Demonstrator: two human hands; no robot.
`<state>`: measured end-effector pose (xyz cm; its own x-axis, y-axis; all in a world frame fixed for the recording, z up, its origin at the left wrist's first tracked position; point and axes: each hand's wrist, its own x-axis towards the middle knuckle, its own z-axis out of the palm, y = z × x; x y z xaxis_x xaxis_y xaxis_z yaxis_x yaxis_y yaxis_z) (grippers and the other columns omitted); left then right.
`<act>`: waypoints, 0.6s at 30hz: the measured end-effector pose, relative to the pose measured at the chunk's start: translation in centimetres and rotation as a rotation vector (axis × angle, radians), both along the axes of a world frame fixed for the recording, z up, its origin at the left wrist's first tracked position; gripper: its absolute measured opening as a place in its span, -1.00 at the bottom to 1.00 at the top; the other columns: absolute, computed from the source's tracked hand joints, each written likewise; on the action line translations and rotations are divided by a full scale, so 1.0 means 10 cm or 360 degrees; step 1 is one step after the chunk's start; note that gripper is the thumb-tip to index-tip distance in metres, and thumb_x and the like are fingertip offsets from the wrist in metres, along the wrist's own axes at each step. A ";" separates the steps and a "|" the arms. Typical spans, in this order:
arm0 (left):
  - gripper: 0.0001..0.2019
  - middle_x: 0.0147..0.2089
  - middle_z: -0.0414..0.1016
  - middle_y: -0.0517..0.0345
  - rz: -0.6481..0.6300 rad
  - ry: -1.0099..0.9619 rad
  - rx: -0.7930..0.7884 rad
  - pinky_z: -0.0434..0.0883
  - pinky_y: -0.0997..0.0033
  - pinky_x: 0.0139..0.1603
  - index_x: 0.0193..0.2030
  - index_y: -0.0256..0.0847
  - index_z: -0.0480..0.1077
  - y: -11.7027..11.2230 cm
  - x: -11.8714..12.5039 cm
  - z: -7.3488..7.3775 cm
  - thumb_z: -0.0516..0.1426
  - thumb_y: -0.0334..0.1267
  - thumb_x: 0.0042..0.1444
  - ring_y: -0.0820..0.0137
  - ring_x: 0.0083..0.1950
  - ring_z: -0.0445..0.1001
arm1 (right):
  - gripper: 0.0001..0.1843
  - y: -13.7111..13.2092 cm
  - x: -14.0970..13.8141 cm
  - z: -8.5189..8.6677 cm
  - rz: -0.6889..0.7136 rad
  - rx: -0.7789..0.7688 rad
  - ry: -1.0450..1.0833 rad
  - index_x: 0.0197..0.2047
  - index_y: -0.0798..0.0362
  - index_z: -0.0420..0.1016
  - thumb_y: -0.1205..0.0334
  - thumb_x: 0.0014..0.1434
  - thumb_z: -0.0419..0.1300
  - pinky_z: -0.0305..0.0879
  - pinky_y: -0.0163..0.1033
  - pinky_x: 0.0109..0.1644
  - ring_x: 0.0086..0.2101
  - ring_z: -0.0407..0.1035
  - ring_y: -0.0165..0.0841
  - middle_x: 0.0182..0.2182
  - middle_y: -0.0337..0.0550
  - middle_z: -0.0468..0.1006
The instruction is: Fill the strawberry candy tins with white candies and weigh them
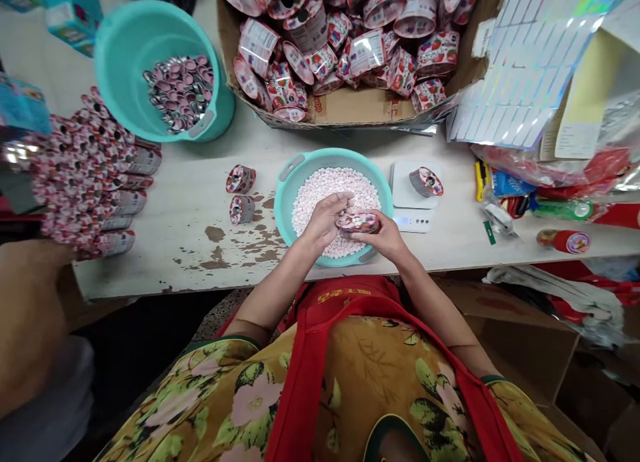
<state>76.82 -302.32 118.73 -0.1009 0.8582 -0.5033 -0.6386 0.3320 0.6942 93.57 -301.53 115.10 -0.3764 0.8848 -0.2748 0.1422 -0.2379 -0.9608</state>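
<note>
My right hand (386, 237) is closed around a small pink printed container (364, 222) with strawberry pictures, held over a turquoise basin (283, 207). Inside the basin lies a heap of small pale pink tablets (357, 180). My left hand (324, 220) is at the container's left end, its fingers curled together above the tablets; what they hold is hidden. On a white scale (406, 194) to the right stands a similar container (427, 181). Two more, an upper container (241, 179) and a lower container (243, 209), stand left of the basin.
A cardboard box (350, 107) full of such containers is at the back. At left are a turquoise bucket (120, 55) of small pink-and-silver caps and stacked containers (95, 182). Another person's arm (30, 315) is at far left. Holographic label sheets (525, 69) lie right.
</note>
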 end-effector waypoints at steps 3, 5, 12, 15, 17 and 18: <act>-0.87 -0.38 0.47 0.15 -0.0059 -0.0022 0.0149 0.27 0.64 -0.48 -0.22 -0.33 0.54 -0.01 -0.01 0.08 0.29 -0.43 0.04 0.61 -0.48 0.36 | -0.34 -0.03 0.05 0.03 0.0036 0.0121 -0.0013 -0.17 0.04 0.56 -0.11 -0.32 0.56 0.44 -0.12 -0.07 -0.23 0.48 -0.26 -0.27 -0.18 0.58; -0.85 -0.38 0.45 0.16 -0.0063 -0.0053 0.0160 0.25 0.64 -0.52 -0.19 -0.31 0.52 0.01 -0.04 0.00 0.29 -0.35 0.08 0.61 -0.51 0.34 | -0.39 -0.05 0.08 0.06 -0.0017 0.0271 -0.0060 -0.20 0.01 0.59 -0.12 -0.29 0.56 0.43 -0.09 -0.02 -0.21 0.48 -0.24 -0.26 -0.18 0.56; -0.73 -0.55 0.30 0.25 -0.0273 0.0459 -0.0306 -0.06 0.66 -0.71 -0.43 -0.30 0.39 -0.02 -0.25 -0.50 0.32 -0.17 0.08 0.66 -0.66 0.15 | -0.37 -0.25 0.37 0.10 -0.0185 0.0330 0.0043 -0.18 -0.03 0.62 -0.12 -0.32 0.58 0.45 -0.07 0.03 -0.16 0.50 -0.22 -0.21 -0.15 0.58; -0.80 -0.51 0.39 0.22 -0.0283 0.0375 -0.0293 0.10 0.65 -0.68 -0.36 -0.29 0.41 -0.05 -0.31 -0.53 0.32 -0.24 0.05 0.61 -0.63 0.27 | -0.39 -0.39 0.63 0.07 -0.0368 0.0278 0.0040 -0.17 -0.03 0.62 -0.05 -0.32 0.59 0.47 -0.06 0.02 -0.17 0.52 -0.22 -0.20 -0.16 0.59; -0.85 -0.46 0.45 0.17 -0.0263 0.0339 -0.0305 0.27 0.62 -0.61 -0.34 -0.31 0.41 -0.03 -0.32 -0.49 0.30 -0.32 0.04 0.57 -0.58 0.38 | -0.41 -0.47 0.84 0.02 -0.0544 0.0233 0.0012 -0.16 -0.03 0.61 0.01 -0.30 0.59 0.48 -0.05 0.04 -0.15 0.53 -0.21 -0.18 -0.15 0.61; -0.87 -0.44 0.48 0.14 -0.0281 0.0307 -0.0298 0.33 0.61 -0.57 -0.33 -0.32 0.43 0.01 -0.32 -0.46 0.29 -0.35 0.05 0.55 -0.55 0.43 | -0.42 -0.52 0.94 0.00 -0.0630 0.0206 -0.0006 -0.16 -0.02 0.60 0.04 -0.29 0.59 0.48 -0.03 0.06 -0.15 0.53 -0.21 -0.17 -0.15 0.61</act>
